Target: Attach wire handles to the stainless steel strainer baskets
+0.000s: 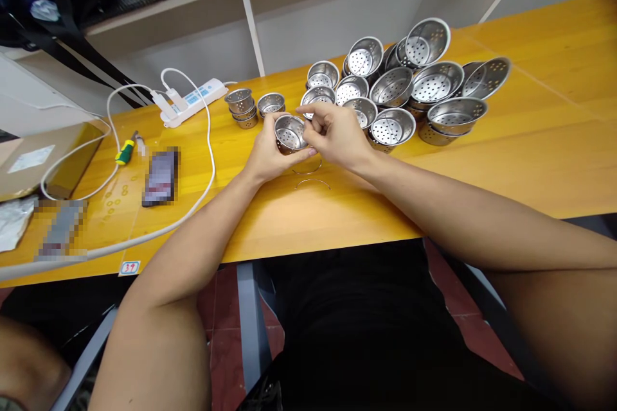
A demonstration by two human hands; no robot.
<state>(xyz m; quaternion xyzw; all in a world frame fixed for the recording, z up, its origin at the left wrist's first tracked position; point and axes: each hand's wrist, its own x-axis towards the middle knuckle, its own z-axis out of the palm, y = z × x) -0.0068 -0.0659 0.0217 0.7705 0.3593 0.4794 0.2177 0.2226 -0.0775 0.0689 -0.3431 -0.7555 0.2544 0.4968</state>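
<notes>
My left hand (264, 153) is closed around a small perforated metal cup (290, 131), tilted so that its open top faces me. At the cup's right rim, my right hand (337, 133) has its thumb and fingers pinched together. Whatever lies between those fingertips is too small to make out. Just below the hands, thin curved wires (313, 182) lie on the table. Beyond the left hand stand a short stack of similar cups (240, 103) and another small cup (271, 103).
Many perforated metal cups (393, 125) of different sizes crowd the table (337, 218) to the right. On the left are a white power strip (193, 103) with looping cables, a green-and-yellow screwdriver (125, 151), a blurred-out phone (160, 176), small rings and a cardboard box (53, 157).
</notes>
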